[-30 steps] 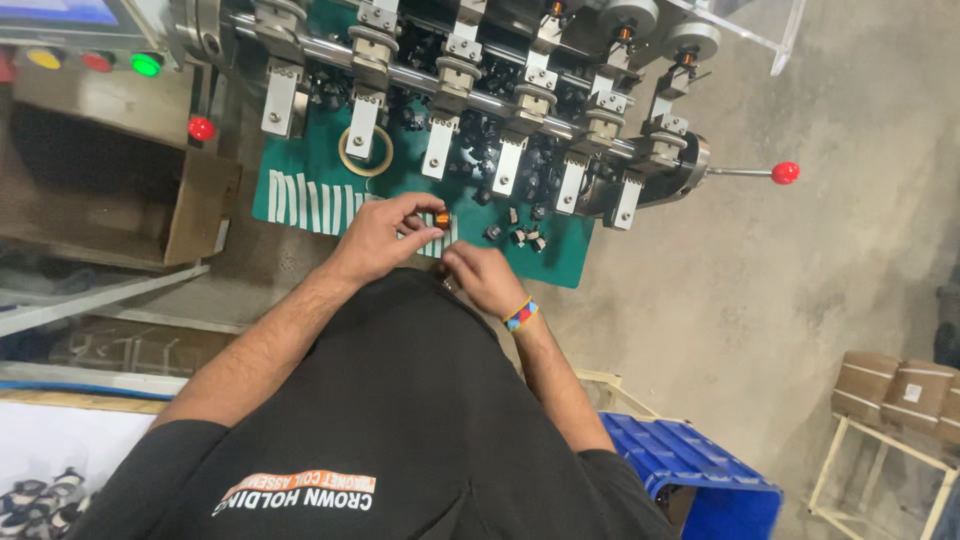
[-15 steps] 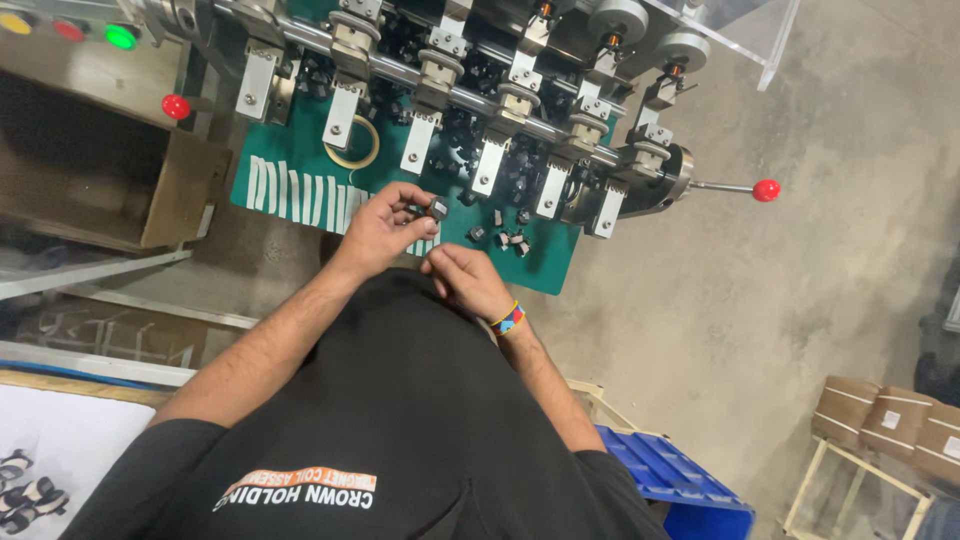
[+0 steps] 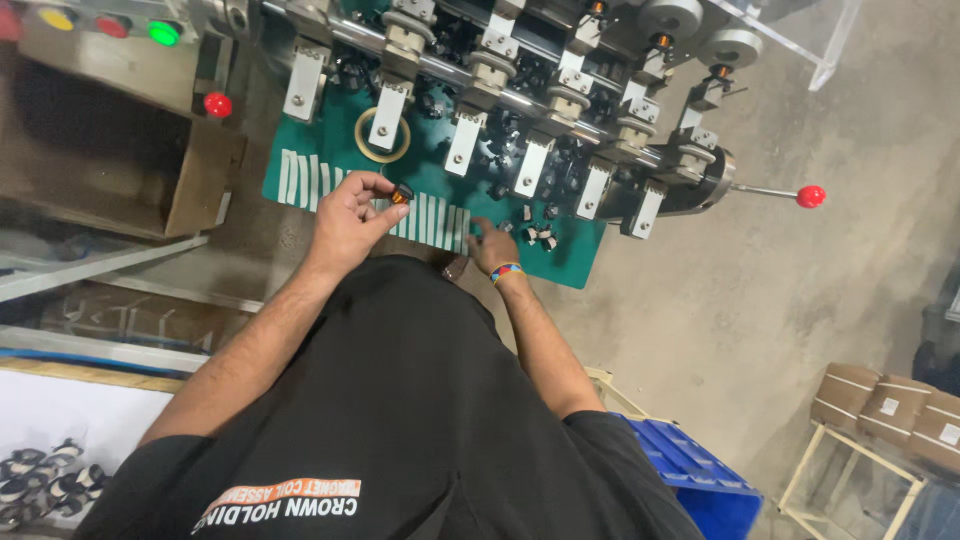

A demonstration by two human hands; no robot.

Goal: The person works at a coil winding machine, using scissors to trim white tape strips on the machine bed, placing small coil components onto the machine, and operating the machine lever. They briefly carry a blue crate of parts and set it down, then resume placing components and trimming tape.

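Observation:
My left hand (image 3: 352, 215) is raised over the green work plate (image 3: 330, 135) and pinches a small dark part with an orange band (image 3: 402, 193) between thumb and fingers. My right hand (image 3: 491, 243), with a coloured wristband, rests fingers-down on the plate at a row of pale tape strips (image 3: 435, 218). Several small black parts (image 3: 540, 236) lie loose just right of that hand. A ring of tape (image 3: 381, 135) lies on the plate beyond my left hand. Above runs a row of metal clamp arms (image 3: 534, 165) on a shaft.
A lever with a red knob (image 3: 810, 196) sticks out at the right end of the machine. A control box with coloured buttons (image 3: 110, 25) stands at upper left. A blue crate (image 3: 690, 475) and cardboard boxes (image 3: 890, 405) on a rack sit on the floor at right.
My hands have come apart: the left lifted away to the left with the small part, the right stayed down on the plate near the loose parts. The view shifted right.

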